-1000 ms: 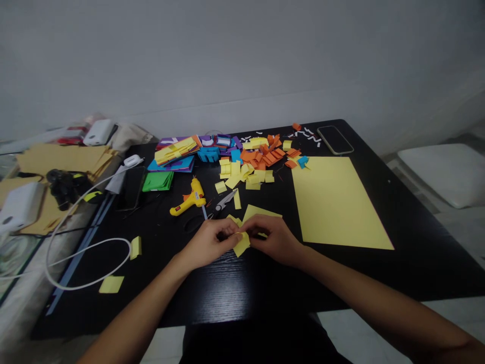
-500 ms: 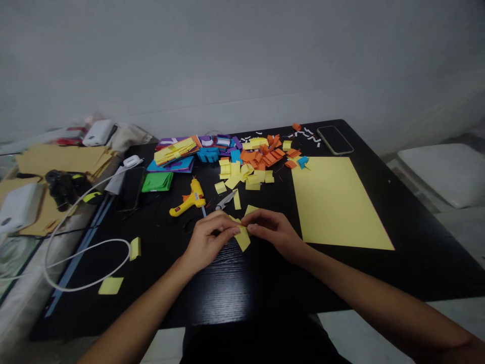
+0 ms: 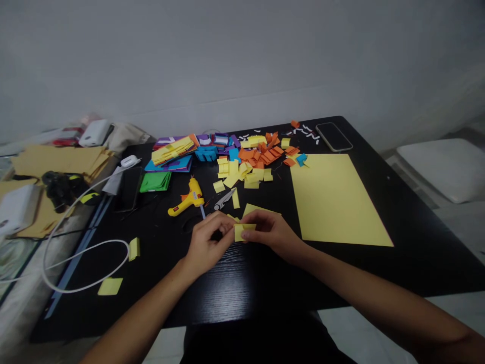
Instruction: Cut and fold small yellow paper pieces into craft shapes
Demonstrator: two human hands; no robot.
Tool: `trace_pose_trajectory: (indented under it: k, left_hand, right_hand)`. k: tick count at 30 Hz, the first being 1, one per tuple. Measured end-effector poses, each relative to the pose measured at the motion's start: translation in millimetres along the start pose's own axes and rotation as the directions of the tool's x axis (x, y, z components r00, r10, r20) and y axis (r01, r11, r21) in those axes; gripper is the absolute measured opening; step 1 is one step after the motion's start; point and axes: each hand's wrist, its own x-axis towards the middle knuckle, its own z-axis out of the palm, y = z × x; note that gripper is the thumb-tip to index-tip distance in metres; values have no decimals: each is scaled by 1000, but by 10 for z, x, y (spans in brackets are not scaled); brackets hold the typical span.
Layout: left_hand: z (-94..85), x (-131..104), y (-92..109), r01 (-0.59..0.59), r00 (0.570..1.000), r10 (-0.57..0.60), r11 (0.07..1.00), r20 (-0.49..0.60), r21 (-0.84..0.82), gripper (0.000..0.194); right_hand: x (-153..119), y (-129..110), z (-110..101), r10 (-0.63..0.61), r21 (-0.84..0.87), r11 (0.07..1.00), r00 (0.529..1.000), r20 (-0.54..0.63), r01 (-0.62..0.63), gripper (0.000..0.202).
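Note:
Between my two hands is a small folded piece of yellow paper (image 3: pixel 238 233), held above the near middle of the table. My right hand (image 3: pixel 273 233) pinches it, with the thumb across its front. My left hand (image 3: pixel 207 241) has its fingers closed at the paper's left edge. Behind the hands lie more yellow paper pieces, one (image 3: pixel 259 208) partly covered by my right fingers. Scissors (image 3: pixel 224 200) with their handles partly hidden lie just beyond my left hand, beside a yellow glue gun (image 3: pixel 188 198).
A large yellow sheet (image 3: pixel 339 202) lies at right, with a phone (image 3: pixel 334 137) behind it. Orange folded papers (image 3: pixel 267 155) are heaped at the back, near green papers (image 3: pixel 155 182). A white cable (image 3: pixel 85 247) loops at left.
The yellow paper in my hands has gone from an angled, hanging strip to a compact folded piece facing me. My hands stay in nearly the same place.

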Motion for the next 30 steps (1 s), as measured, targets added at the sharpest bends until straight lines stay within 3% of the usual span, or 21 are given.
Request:
trace_pose_trajectory:
  k: [8,15,23,30]
  left_hand:
    - [-22,7,12,-5,999,5,1000,32,10,11]
    - [-8,-3,0,5,1000,-5,999,-4,36,5]
    - [21,-35,-12,-14,1000,13,999,16,36,7]
    - [17,-39,-20,2,1000,-3,999,15,38,7]
  right_hand:
    - [13,-10,-19,-12,-68,998,1000,-26,10,29]
    - [1,-47,8,-13,-136,991,999,-49,7,22]
    - [-5,-27,17,8,-104,994,998,-58,-14,21]
    - [-14,-40,13,-67,-165,984,997,-32,60,21]
